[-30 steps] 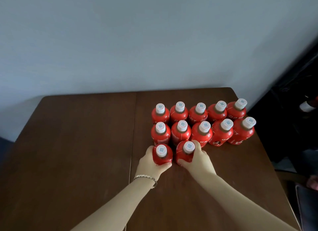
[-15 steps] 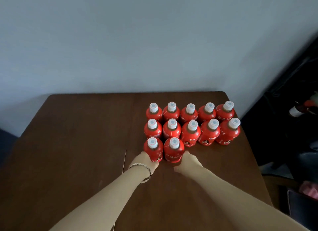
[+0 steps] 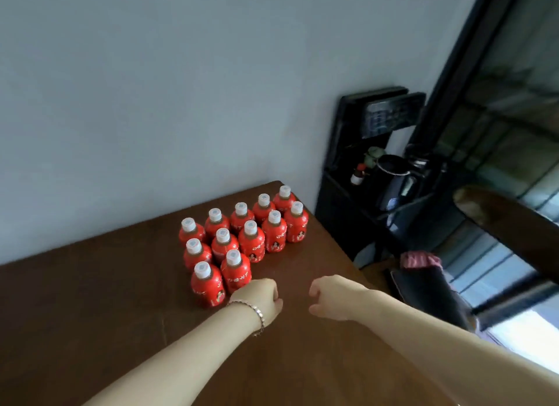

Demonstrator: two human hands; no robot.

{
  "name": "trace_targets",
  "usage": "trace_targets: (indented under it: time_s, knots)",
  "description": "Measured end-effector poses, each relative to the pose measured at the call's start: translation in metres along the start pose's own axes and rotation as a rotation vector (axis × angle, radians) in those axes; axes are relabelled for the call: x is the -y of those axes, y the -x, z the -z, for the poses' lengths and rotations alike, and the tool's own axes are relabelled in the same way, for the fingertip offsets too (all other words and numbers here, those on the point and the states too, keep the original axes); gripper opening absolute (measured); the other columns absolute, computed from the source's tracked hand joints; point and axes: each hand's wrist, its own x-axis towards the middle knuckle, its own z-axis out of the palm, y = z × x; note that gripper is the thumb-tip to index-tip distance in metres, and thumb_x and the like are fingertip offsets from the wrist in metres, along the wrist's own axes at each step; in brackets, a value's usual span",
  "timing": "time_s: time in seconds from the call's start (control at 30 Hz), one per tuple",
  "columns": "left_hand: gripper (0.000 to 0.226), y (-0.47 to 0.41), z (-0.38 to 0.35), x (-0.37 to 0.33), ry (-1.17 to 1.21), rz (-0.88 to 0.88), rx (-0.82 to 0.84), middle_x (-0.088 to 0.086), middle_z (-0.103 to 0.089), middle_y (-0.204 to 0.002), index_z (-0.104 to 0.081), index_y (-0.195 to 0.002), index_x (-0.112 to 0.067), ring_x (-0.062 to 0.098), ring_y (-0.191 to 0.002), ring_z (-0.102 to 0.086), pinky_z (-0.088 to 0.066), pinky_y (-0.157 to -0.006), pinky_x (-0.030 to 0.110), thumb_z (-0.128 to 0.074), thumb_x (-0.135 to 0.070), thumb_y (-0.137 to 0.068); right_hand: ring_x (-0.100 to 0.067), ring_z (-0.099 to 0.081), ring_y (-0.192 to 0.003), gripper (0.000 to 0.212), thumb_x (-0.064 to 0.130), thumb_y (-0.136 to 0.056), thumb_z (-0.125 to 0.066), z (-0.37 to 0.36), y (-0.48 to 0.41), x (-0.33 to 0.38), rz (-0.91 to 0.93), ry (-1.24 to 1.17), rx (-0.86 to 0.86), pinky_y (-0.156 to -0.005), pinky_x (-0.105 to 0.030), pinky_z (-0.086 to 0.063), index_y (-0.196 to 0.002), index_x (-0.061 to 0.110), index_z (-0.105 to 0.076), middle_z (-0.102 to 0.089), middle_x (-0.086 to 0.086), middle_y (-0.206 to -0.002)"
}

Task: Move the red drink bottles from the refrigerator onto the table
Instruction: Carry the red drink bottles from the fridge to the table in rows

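Head view: twelve red drink bottles [image 3: 251,244] stand packed on the table [image 3: 90,299], toward 1 o'clock. The left hand [image 3: 263,296] and right hand [image 3: 332,298] hover at their 5 o'clock, fingers [image 3: 315,288] loosely curled, empty. Best to draw both toward 6 o'clock, clear of the front pair.

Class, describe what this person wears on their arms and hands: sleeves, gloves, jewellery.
The left arm wears a thin silvery bracelet at the wrist; the right arm wears nothing. No sleeves or gloves show.
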Motion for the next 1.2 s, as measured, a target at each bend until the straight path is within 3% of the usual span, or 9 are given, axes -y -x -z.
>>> trace_targets:
  time_s: [0.27,0.43,0.53,0.6,0.7,0.8,0.97,1.07,1.2]
  knots:
    - [0.025,0.072,-0.045,-0.199,-0.278,-0.595,0.116,0.000,-0.063,-0.116,-0.058,-0.111,-0.020,0.022,-0.105,-0.060,-0.047,-0.087,0.032,-0.043,-0.032,-0.095,-0.020,-0.061,-0.103,0.032,0.032,-0.091,-0.049,-0.053,0.198,-0.120,-0.428,-0.221,-0.296,-0.085,-0.028,-0.051,-0.120,0.023,-0.061,-0.065,0.000,-0.116]
    - [0.024,0.157,-0.115,-0.344,-0.349,-0.948,0.187,0.005,-0.065,-0.113,-0.061,-0.108,-0.016,0.026,-0.102,-0.061,-0.050,-0.090,0.033,-0.046,-0.029,-0.093,-0.017,-0.068,-0.093,0.025,0.026,-0.091,-0.053,-0.117,0.363,-0.205,-0.727,-0.506,-0.447,-0.081,-0.021,-0.048,-0.109,0.016,-0.066,-0.075,-0.004,-0.095]
    - [0.026,0.226,-0.168,-0.422,-0.393,-1.112,0.249,0.008,-0.063,-0.117,-0.061,-0.107,-0.016,0.028,-0.107,-0.059,-0.048,-0.090,0.031,-0.046,-0.026,-0.090,-0.017,-0.067,-0.095,0.024,0.030,-0.090,-0.055,-0.170,0.465,-0.245,-0.953,-0.592,-0.534,-0.078,-0.023,-0.048,-0.108,0.020,-0.066,-0.074,-0.002,-0.100]
    - [0.027,0.282,-0.204,-0.470,-0.439,-1.212,0.268,0.009,-0.062,-0.119,-0.061,-0.109,-0.013,0.028,-0.110,-0.058,-0.046,-0.089,0.030,-0.045,-0.024,-0.090,-0.018,-0.065,-0.097,0.025,0.030,-0.090,-0.054,-0.203,0.536,-0.265,-1.074,-0.608,-0.571,-0.075,-0.024,-0.047,-0.108,0.019,-0.066,-0.072,-0.002,-0.103]
    - [0.030,0.375,-0.257,-0.539,-0.454,-1.363,0.294,0.012,-0.064,-0.116,-0.063,-0.111,-0.009,0.030,-0.106,-0.060,-0.049,-0.090,0.033,-0.047,-0.025,-0.091,-0.026,-0.063,-0.102,0.028,0.026,-0.089,-0.052,-0.253,0.644,-0.293,-1.242,-0.569,-0.561,-0.085,-0.033,-0.052,-0.104,0.008,-0.067,-0.069,-0.010,-0.107]
    - [0.030,0.469,-0.304,-0.602,-0.438,-1.523,0.335,0.012,-0.065,-0.114,-0.063,-0.112,-0.009,0.026,-0.099,-0.061,-0.048,-0.083,0.031,-0.046,-0.025,-0.093,-0.026,-0.060,-0.107,0.026,0.027,-0.088,-0.053,-0.301,0.750,-0.315,-1.409,-0.548,-0.565,-0.089,-0.035,-0.051,-0.105,0.012,-0.067,-0.066,-0.007,-0.114]
    - [0.027,0.612,-0.369,-0.682,-0.583,-1.760,0.360,0.013,-0.065,-0.116,-0.062,-0.115,-0.003,0.031,-0.108,-0.060,-0.050,-0.083,0.035,-0.043,-0.007,-0.096,-0.027,-0.059,-0.109,0.026,0.027,-0.089,-0.050,-0.355,0.904,-0.342,-1.686,-0.543,-0.592,-0.084,-0.031,-0.047,-0.109,0.019,-0.065,-0.064,-0.004,-0.118]
    - [0.026,0.673,-0.404,-0.738,-0.523,-1.809,0.334,0.008,-0.066,-0.112,-0.065,-0.106,-0.009,0.028,-0.105,-0.061,-0.050,-0.086,0.035,-0.044,-0.019,-0.093,-0.029,-0.060,-0.106,0.026,0.024,-0.090,-0.048,-0.378,0.978,-0.362,-1.831,-0.530,-0.617,-0.077,-0.029,-0.043,-0.108,0.016,-0.065,-0.064,-0.005,-0.115]
    - [0.025,0.746,-0.448,-0.802,-0.471,-1.939,0.340,0.006,-0.068,-0.103,-0.065,-0.094,-0.012,0.028,-0.095,-0.064,-0.050,-0.076,0.031,-0.042,-0.019,-0.088,-0.030,-0.063,-0.102,0.026,0.016,-0.090,-0.047,-0.410,1.058,-0.396,-1.990,-0.550,-0.693,-0.069,-0.028,-0.037,-0.107,0.008,-0.065,-0.066,-0.009,-0.113]
